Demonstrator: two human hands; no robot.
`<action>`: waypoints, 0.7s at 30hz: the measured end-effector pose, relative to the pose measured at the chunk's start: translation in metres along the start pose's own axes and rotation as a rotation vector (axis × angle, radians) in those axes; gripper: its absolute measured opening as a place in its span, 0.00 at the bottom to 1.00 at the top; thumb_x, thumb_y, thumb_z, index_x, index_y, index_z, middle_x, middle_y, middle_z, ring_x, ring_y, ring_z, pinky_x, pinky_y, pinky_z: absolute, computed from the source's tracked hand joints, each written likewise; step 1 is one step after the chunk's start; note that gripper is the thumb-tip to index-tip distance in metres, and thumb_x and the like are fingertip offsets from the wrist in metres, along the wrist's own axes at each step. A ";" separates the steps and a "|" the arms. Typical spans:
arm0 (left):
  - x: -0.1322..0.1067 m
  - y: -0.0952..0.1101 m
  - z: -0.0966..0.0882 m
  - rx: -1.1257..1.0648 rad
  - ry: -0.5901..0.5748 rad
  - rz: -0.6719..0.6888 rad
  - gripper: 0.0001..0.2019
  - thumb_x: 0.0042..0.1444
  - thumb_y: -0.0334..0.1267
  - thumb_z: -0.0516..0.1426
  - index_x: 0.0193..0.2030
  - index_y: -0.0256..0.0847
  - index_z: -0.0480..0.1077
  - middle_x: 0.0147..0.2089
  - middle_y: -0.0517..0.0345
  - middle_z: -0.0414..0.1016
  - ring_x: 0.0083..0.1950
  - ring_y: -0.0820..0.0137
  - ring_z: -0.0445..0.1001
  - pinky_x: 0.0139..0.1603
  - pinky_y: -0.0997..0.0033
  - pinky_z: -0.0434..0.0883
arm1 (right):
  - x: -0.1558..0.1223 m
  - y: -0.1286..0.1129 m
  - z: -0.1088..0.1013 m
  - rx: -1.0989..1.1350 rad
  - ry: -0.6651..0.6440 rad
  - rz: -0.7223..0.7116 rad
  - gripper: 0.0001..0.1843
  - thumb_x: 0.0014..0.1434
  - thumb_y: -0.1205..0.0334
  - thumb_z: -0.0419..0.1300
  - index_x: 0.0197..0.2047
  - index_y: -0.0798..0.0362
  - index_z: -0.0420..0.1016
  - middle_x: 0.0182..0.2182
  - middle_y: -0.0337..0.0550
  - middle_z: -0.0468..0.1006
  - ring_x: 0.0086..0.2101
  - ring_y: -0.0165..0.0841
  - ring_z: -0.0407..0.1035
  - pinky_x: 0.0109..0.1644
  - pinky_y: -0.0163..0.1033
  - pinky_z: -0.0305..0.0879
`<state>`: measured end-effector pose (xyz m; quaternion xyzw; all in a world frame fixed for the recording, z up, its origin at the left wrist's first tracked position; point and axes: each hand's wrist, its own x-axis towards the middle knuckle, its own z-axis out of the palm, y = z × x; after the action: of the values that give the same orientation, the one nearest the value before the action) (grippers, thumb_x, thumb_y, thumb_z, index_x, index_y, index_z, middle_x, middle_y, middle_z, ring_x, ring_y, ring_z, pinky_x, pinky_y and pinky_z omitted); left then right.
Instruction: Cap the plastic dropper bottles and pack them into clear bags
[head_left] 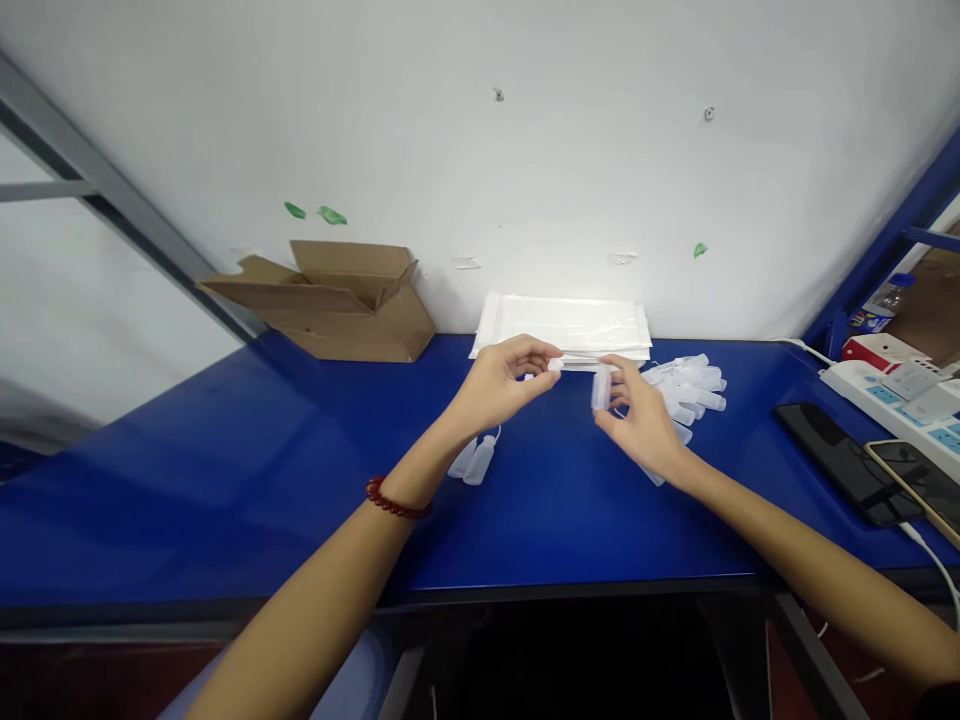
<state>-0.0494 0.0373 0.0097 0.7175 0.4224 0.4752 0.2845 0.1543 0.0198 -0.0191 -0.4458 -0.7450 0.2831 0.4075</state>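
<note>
1 white pc [555,366] pinched, L hand [501,381]; 1 translucent btl [601,390] gripped, R hand [643,416]

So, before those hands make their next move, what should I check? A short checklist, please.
1. Right hand has hold of a bottle: ok.
2. Left hand has hold of the small white piece: ok.
3. White piece seated on that bottle: not ok, a gap shows between them.
4. Loose bottles gathered in one group: not ok, a pile lies by the right hand and a few bottles near the left wrist.
5. Held bottle empty inside: cannot tell.
</note>
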 end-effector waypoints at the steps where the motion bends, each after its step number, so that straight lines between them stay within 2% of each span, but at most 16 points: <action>1: -0.001 0.002 0.001 -0.014 -0.013 0.008 0.13 0.49 0.40 0.64 0.40 0.35 0.76 0.39 0.51 0.76 0.36 0.68 0.75 0.43 0.63 0.75 | -0.001 0.005 -0.005 0.059 0.036 -0.005 0.34 0.50 0.74 0.55 0.61 0.50 0.57 0.43 0.44 0.73 0.38 0.33 0.73 0.44 0.43 0.70; 4: -0.004 0.007 0.006 -0.041 -0.060 0.005 0.14 0.49 0.41 0.64 0.40 0.35 0.77 0.41 0.51 0.76 0.37 0.68 0.74 0.44 0.64 0.75 | -0.002 0.015 -0.014 0.129 0.095 -0.037 0.33 0.50 0.75 0.51 0.59 0.50 0.56 0.37 0.39 0.73 0.33 0.32 0.73 0.40 0.41 0.68; 8: -0.007 0.006 0.012 -0.049 -0.140 -0.068 0.15 0.49 0.42 0.64 0.41 0.35 0.77 0.36 0.53 0.76 0.36 0.68 0.73 0.42 0.65 0.74 | -0.001 0.014 -0.017 0.062 0.123 -0.089 0.32 0.47 0.77 0.47 0.56 0.50 0.57 0.32 0.36 0.69 0.31 0.32 0.68 0.38 0.40 0.65; 11: -0.008 0.006 0.015 -0.050 -0.172 -0.107 0.15 0.49 0.42 0.64 0.41 0.35 0.77 0.33 0.55 0.75 0.34 0.69 0.72 0.41 0.65 0.73 | -0.002 0.008 -0.016 0.019 0.079 -0.067 0.29 0.48 0.76 0.46 0.55 0.51 0.56 0.33 0.38 0.67 0.30 0.32 0.65 0.37 0.40 0.63; 15: -0.011 0.009 0.019 -0.072 -0.194 -0.103 0.15 0.50 0.43 0.64 0.41 0.35 0.77 0.33 0.54 0.75 0.35 0.69 0.72 0.42 0.65 0.73 | -0.006 0.000 -0.015 0.020 0.010 -0.037 0.25 0.53 0.70 0.48 0.55 0.52 0.55 0.32 0.37 0.65 0.29 0.32 0.63 0.38 0.42 0.62; 19: -0.015 0.014 0.021 -0.090 -0.206 -0.085 0.15 0.52 0.43 0.63 0.42 0.35 0.77 0.35 0.53 0.77 0.37 0.68 0.73 0.44 0.65 0.73 | -0.008 -0.004 -0.014 0.008 -0.043 -0.068 0.19 0.61 0.61 0.48 0.55 0.53 0.56 0.27 0.34 0.64 0.30 0.35 0.63 0.40 0.44 0.63; 21: -0.016 0.014 0.021 -0.096 -0.203 -0.078 0.14 0.52 0.42 0.63 0.42 0.35 0.77 0.36 0.52 0.77 0.37 0.68 0.73 0.43 0.65 0.73 | -0.008 -0.004 -0.014 -0.021 -0.053 -0.115 0.18 0.63 0.61 0.47 0.56 0.53 0.58 0.30 0.38 0.67 0.33 0.36 0.66 0.43 0.46 0.64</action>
<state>-0.0283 0.0161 0.0059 0.7303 0.3958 0.4084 0.3784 0.1667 0.0118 -0.0123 -0.3987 -0.7830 0.2628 0.3986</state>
